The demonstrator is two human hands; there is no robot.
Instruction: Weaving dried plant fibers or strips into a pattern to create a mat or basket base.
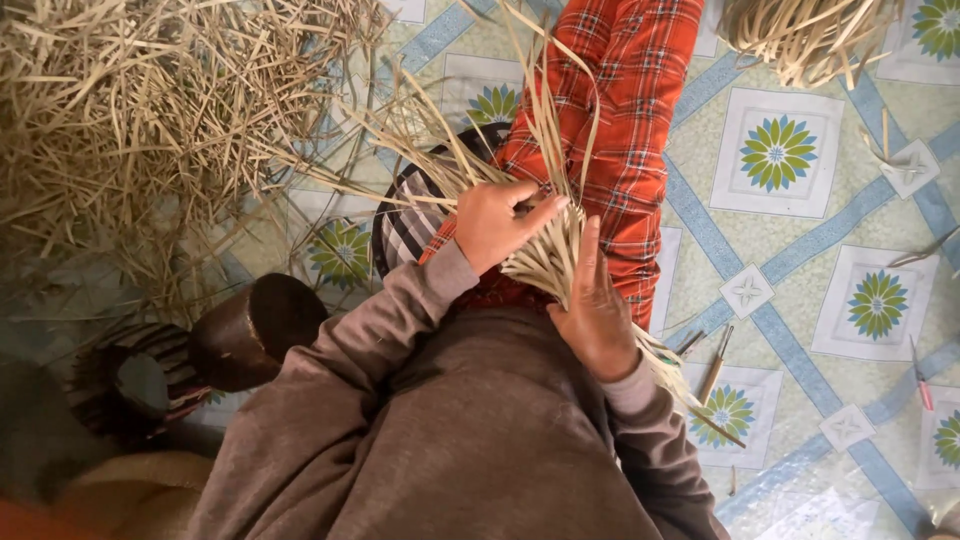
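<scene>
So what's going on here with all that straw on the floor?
A person sits on the tiled floor in red checked trousers, working a bundle of pale flat strips over their lap. The left hand pinches the strips from above, while the right hand supports the bundle from the side. A big loose pile of the same strips lies to the left, a dark round block sits nearby, and a thin wooden-handled tool lies on the floor.

Dry, matt straw strips (545,255) lie over red plaid cloth (620,120), above a glossy patterned floor (800,250).
</scene>
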